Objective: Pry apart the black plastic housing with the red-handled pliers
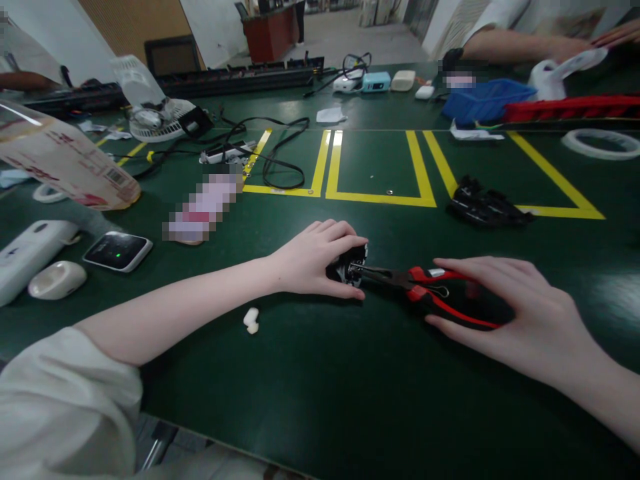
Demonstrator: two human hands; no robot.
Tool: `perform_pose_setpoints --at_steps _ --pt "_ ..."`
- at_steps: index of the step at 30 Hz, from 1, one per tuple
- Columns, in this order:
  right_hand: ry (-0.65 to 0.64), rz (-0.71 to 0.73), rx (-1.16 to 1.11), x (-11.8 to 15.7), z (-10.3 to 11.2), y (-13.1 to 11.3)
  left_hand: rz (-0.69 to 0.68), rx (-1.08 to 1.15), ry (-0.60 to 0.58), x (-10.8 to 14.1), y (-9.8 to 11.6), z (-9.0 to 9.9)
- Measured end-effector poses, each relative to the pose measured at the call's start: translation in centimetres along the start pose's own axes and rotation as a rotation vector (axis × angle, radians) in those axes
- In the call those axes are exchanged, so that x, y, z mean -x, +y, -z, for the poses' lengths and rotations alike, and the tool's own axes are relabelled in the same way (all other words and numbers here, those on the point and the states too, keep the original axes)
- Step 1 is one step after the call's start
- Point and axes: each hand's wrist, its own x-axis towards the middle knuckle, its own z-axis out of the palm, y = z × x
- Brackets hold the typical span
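Note:
Around a small black part with metal bits inside [353, 261], my left hand [320, 257] is closed, holding it just above or on the green table [310, 393]. Red-and-black long-nose pliers [417, 285] are gripped in my right hand [530, 320], thumb below and fingers above the handles. The pliers' jaws reach into the open side of the black part; whether they pinch anything there I cannot tell. A small pale lump [251, 320] lies below my left forearm.
Black plastic pieces [487, 203] lie near yellow tape frames [380, 198]. A phone [204, 210], a dark-screened device [118, 251], a bottle [70, 157] and a white fan [155, 107] stand left. At the back are a blue bin [485, 100], a tape roll [603, 143] and another person's arm [525, 47].

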Motion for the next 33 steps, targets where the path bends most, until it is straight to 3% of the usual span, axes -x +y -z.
perform_pose_setpoints --at_steps 15,33 --pt "0.019 0.036 -0.021 -0.28 0.17 -0.31 -0.015 -0.011 0.006 -0.01 0.04 0.06" --pt "0.051 0.208 0.098 -0.4 0.16 -0.21 -0.064 -0.054 0.02 -0.01 -0.36 -0.12"
